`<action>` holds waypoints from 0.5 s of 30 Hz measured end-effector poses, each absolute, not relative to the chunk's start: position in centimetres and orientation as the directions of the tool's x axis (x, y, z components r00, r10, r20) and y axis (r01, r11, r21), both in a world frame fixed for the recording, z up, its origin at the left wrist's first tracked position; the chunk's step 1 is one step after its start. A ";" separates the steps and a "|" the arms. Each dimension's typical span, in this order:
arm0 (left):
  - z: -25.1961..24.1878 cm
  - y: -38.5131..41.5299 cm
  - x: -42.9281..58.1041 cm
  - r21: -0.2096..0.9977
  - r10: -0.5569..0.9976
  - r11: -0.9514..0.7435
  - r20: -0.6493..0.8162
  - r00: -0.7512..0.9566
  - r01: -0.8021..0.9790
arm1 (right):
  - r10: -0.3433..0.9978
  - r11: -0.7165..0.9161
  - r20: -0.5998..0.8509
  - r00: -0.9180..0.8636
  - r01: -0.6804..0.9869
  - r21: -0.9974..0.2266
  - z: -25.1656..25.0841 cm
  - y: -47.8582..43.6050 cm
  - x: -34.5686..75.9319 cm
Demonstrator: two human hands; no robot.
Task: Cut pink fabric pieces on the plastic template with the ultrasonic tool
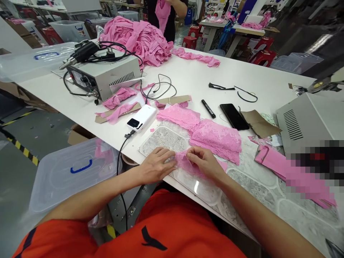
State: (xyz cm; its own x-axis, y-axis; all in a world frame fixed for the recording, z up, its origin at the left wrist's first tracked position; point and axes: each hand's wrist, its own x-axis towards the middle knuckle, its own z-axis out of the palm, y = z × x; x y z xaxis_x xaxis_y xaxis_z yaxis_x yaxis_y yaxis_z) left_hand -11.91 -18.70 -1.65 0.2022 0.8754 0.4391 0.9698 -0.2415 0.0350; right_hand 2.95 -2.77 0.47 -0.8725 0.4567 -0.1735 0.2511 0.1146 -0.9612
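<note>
A pink lace piece (188, 165) lies on the marble-patterned mat (166, 139) at the table's near edge. My left hand (158, 165) rests flat by its left end, fingers stretched out and fingertips touching the fabric. With thumb and index finger pinched together, my right hand (205, 161) grips the lace near its upper middle. Just beyond my hands lie two stacks of folded pink lace, one at the left (178, 115) and a larger one at the right (216, 138).
A white power bank (142, 118) with a cable, a marker (208, 109) and a black phone (234, 116) lie around the lace. Farther back stand a grey machine (107, 73) and a pink fabric heap (137, 39). Another person (168, 18) stands behind the table.
</note>
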 end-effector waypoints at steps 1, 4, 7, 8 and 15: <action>-1.6 -18.8 -11.9 0.040 0.876 -0.243 0.438 0.202 0.969 | 0.484 0.076 -0.162 -0.860 0.226 -0.971 0.7 -2.6 3.3; -1.3 -18.8 -11.9 0.034 0.874 -0.249 0.438 0.209 0.968 | 0.608 0.017 -0.087 -0.789 0.122 -0.992 1.4 -1.9 5.2; -1.0 -18.7 -12.0 0.018 0.866 -0.257 0.449 0.221 0.966 | 0.758 -0.017 -0.021 -0.652 0.013 -1.000 1.9 -1.2 8.4; -0.9 -18.6 -12.0 0.016 0.862 -0.260 0.454 0.225 0.965 | 0.808 -0.024 -0.006 -0.590 -0.022 -0.999 1.9 -1.0 9.7; -0.4 -18.2 -12.2 -0.002 0.851 -0.280 0.462 0.249 0.960 | 0.993 -0.042 -0.029 -0.114 -0.110 -0.993 0.2 -1.6 19.5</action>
State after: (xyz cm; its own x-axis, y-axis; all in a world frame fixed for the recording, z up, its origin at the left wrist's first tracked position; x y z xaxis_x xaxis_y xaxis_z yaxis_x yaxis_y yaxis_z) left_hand -12.18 -18.24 -0.41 0.2489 0.8513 0.4619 0.9601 -0.2796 -0.0021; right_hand 19.52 -1.61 0.22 -0.1145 0.9930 -0.0289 -0.1100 -0.0416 -0.9931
